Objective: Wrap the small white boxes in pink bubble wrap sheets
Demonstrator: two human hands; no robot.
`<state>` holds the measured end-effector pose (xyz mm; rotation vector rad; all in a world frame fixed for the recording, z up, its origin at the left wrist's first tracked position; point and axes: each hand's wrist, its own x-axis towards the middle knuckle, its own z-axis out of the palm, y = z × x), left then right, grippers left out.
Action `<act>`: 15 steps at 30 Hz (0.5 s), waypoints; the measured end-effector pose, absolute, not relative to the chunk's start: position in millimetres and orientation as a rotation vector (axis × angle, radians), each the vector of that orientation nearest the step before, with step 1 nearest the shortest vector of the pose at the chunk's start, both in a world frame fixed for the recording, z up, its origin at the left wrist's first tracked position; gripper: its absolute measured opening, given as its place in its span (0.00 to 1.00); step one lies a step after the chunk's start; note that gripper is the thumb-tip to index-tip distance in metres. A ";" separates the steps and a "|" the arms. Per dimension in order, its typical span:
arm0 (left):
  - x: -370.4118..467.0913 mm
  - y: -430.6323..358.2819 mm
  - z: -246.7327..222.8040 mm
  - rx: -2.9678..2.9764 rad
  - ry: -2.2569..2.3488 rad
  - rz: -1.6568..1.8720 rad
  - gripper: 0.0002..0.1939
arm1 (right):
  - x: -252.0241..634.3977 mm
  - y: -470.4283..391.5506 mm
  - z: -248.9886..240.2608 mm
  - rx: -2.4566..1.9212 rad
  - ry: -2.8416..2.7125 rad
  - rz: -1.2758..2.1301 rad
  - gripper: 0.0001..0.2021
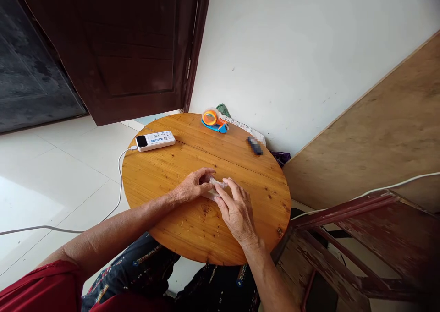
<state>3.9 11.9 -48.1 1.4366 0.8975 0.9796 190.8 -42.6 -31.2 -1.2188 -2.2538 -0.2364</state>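
Over the middle of the round wooden table (192,165), both of my hands hold a small, whitish, see-through item that looks like crumpled plastic wrap (217,183). My left hand (194,185) grips its left end, with thumb and fingers curled round it. From the right, the fingertips of my right hand (237,206) close on the other end. The fingers cover much of the wrap, and I cannot make out whether anything is inside.
An orange and blue tape dispenser (215,120) stands at the table's far edge. Right of it lies a blurred dark object (254,145). A white power bank (155,140) with a cable (120,174) sits at the left. A wooden chair (330,248) stands at the right.
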 end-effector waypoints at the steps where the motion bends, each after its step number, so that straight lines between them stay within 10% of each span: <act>1: 3.9 11.6 -48.2 1.457 0.901 0.976 0.29 | 189.8 -43.6 -33.0 -1.236 -2.238 -0.239 0.17; 15: 5.3 11.4 -51.8 1.567 0.916 0.995 0.28 | 186.4 -40.9 -39.3 -1.203 -2.202 -0.319 0.15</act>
